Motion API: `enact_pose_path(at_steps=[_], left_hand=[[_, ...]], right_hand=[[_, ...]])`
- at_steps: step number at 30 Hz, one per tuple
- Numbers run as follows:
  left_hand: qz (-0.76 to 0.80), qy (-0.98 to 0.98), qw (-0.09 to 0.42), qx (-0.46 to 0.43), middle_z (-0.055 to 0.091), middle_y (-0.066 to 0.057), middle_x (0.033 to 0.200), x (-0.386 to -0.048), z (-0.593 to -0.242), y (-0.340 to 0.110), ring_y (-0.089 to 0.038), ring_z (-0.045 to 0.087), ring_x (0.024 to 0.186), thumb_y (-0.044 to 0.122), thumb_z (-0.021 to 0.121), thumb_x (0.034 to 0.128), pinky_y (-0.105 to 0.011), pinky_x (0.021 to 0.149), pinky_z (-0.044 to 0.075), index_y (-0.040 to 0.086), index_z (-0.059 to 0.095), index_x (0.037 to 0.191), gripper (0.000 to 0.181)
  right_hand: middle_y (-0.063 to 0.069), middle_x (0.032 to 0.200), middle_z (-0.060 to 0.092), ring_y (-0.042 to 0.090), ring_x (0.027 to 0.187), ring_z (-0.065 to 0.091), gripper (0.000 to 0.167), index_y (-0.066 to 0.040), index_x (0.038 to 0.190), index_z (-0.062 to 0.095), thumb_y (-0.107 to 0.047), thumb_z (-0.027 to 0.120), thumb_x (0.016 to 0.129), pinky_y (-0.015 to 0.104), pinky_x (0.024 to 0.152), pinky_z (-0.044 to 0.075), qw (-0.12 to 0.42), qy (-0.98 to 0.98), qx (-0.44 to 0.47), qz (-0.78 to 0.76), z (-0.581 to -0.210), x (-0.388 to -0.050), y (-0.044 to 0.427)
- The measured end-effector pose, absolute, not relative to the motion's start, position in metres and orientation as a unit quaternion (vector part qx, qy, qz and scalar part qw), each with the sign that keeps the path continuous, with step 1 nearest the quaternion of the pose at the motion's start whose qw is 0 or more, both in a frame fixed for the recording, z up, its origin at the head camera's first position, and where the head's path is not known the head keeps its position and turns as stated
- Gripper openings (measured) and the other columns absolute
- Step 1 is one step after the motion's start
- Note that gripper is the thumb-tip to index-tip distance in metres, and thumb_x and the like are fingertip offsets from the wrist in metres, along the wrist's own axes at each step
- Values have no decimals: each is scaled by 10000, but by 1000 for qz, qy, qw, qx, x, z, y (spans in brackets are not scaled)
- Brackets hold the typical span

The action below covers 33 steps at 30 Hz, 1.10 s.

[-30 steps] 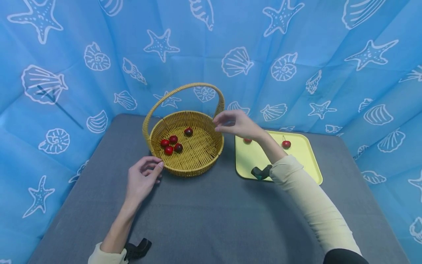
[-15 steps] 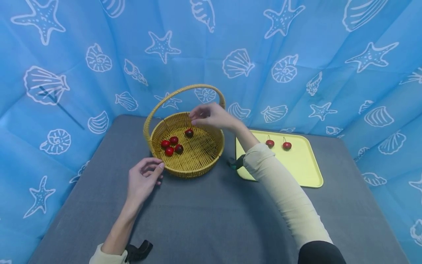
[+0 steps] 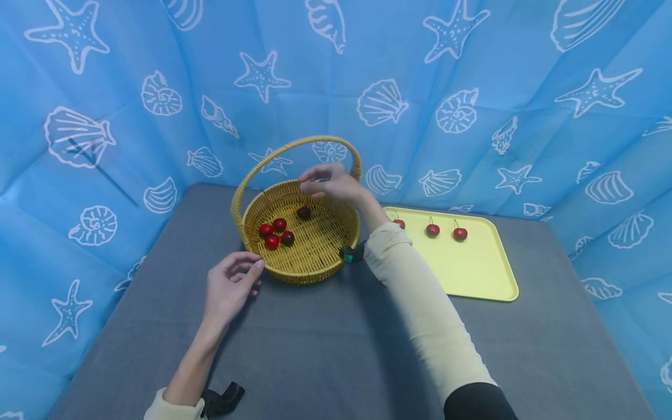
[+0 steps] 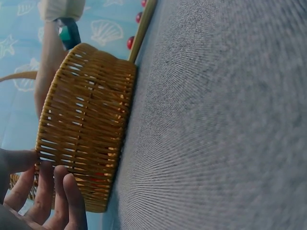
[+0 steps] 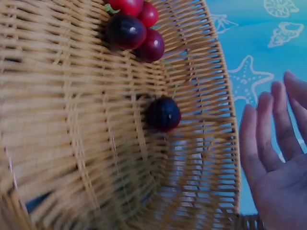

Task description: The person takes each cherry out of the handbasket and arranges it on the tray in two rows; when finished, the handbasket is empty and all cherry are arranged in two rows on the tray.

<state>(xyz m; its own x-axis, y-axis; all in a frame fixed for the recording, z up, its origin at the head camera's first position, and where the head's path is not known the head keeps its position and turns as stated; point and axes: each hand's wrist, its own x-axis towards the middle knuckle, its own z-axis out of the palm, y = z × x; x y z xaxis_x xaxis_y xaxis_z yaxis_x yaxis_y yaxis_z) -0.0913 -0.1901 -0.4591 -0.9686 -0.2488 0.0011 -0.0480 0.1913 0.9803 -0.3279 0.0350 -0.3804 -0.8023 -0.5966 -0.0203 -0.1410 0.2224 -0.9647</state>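
Note:
A round wicker basket (image 3: 299, 273) with a tall arched handle (image 3: 294, 142) stands toward the back of the table. Several dark red cherries (image 3: 272, 241) are grouped in its left part, and one darker cherry (image 5: 164, 115) lies apart near the far wall. My left hand (image 3: 228, 286) holds the front left rim, thumb at the edge and fingers against the outer weave in the left wrist view. Above the basket's far side hovers my right hand (image 3: 333, 184), its fingers (image 5: 264, 120) extended; no cherry shows in it. Its thumb is outside the right wrist view.
To the right lies a yellow tray (image 3: 472, 271) with three stemmed cherries (image 3: 432, 230) in a row along its far part; my right sleeve (image 3: 415, 297) covers its left side. Grey cloth (image 3: 315, 350) covers the table, and a blue patterned curtain (image 3: 388, 46) hangs behind.
My right hand has moved left from beside the basket's right rim to above its far part, uncovering more tray cherries. The left hand stays on the rim.

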Motion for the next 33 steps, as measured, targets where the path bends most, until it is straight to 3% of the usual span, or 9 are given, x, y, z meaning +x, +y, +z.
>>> enact_pose_path(at_steps=[3, 8, 10, 16, 25, 33], left_hand=[[-629, -768, 77, 97, 765, -204, 1045, -91, -459, -190, -220, 763, 769, 240, 774, 1035, -308, 614, 666, 69, 728, 1211, 249], [-626, -771, 72, 96, 764, -199, 1047, -91, -460, -190, -219, 763, 774, 262, 767, 1041, -313, 621, 667, 60, 722, 1229, 280], [-625, -771, 71, 97, 764, -199, 1046, -91, -460, -190, -219, 763, 772, 260, 767, 1041, -311, 620, 666, 59, 721, 1230, 280], [-626, -770, 79, 92, 767, -214, 1038, -91, -460, -190, -211, 761, 754, 237, 769, 1039, -321, 609, 668, 56, 726, 1218, 259], [-624, -772, 85, 88, 768, -206, 1022, -91, -460, -190, -208, 762, 748, 249, 774, 1036, -324, 604, 667, 76, 736, 1205, 244], [-620, -775, 83, 87, 762, -230, 1044, -90, -460, -191, -221, 766, 763, 263, 766, 1042, -330, 614, 671, 63, 729, 1219, 269]], right_hand=[[92, 1159, 748, 246, 1092, 735, 327, 75, 1313, 690, -76, 742, 1028, 542, 1082, 625, 200, 746, -232, -591, -390, -331, 32], [229, 1341, 713, 423, 1300, 670, 345, 89, 1344, 667, -94, 714, 1055, 541, 1123, 602, 219, 745, -210, -594, -404, -331, 30], [232, 1395, 697, 408, 1324, 664, 349, 83, 1351, 672, -104, 713, 1059, 545, 1142, 587, 228, 758, -203, -577, -409, -330, 30], [163, 1420, 727, 243, 1180, 712, 362, 14, 1366, 708, -127, 749, 1035, 530, 1126, 575, 243, 798, -210, -510, -421, -329, 32], [177, 1382, 744, 312, 1293, 703, 344, -14, 1357, 728, -21, 743, 1013, 374, 1078, 604, 255, 832, -287, -400, -429, -329, 32], [166, 1261, 750, 168, 996, 623, 335, -43, 1336, 746, -24, 758, 1002, 236, 809, 523, 247, 844, -279, -385, -431, -327, 31]])
